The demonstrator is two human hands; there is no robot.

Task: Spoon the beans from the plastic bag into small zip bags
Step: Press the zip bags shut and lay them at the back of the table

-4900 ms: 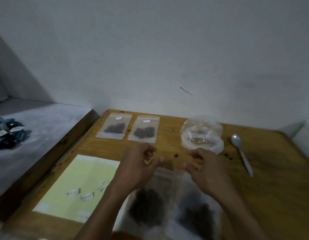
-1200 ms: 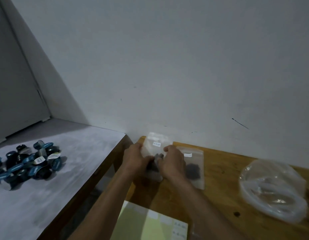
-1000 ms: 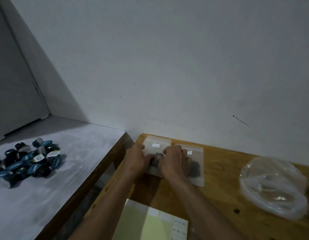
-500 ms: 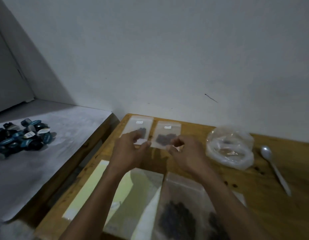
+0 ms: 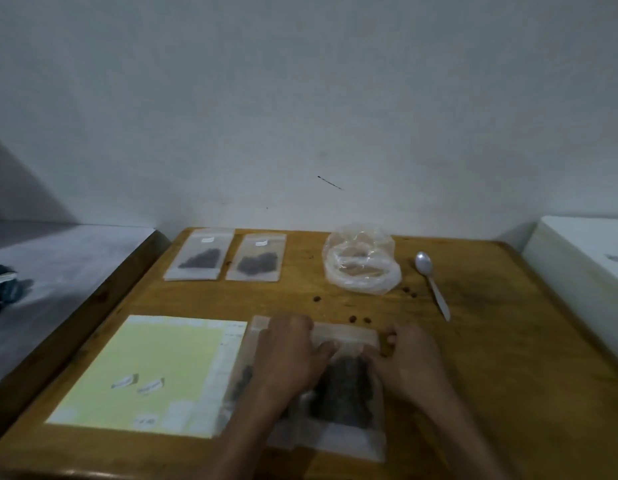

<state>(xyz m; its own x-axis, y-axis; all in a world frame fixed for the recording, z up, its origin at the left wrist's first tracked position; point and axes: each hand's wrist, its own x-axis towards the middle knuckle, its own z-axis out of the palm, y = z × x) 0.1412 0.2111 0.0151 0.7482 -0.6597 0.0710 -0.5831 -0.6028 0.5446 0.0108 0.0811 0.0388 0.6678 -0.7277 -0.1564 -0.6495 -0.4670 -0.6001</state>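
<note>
A small zip bag (image 5: 345, 393) holding dark beans lies at the near edge of the wooden table (image 5: 491, 341). My left hand (image 5: 290, 355) and my right hand (image 5: 408, 362) each pinch its top end near the zip strip, thumbs on the bag facing each other. A second bean-filled zip bag (image 5: 243, 379) lies partly under my left hand. At the back stand two more filled zip bags (image 5: 200, 254) (image 5: 257, 258). The crumpled clear plastic bag (image 5: 361, 268) sits back centre, and the white spoon (image 5: 432, 282) lies to its right.
A yellow sheet with small labels (image 5: 145, 372) lies at the near left. Several loose beans (image 5: 358, 319) dot the table's middle. A white box (image 5: 584, 268) borders the right edge. Blue capsules (image 5: 3, 289) sit on the grey surface at far left.
My hands have drawn back from the two back bags to the near edge and now hold the near zip bag. The view has tilted down and to the right.
</note>
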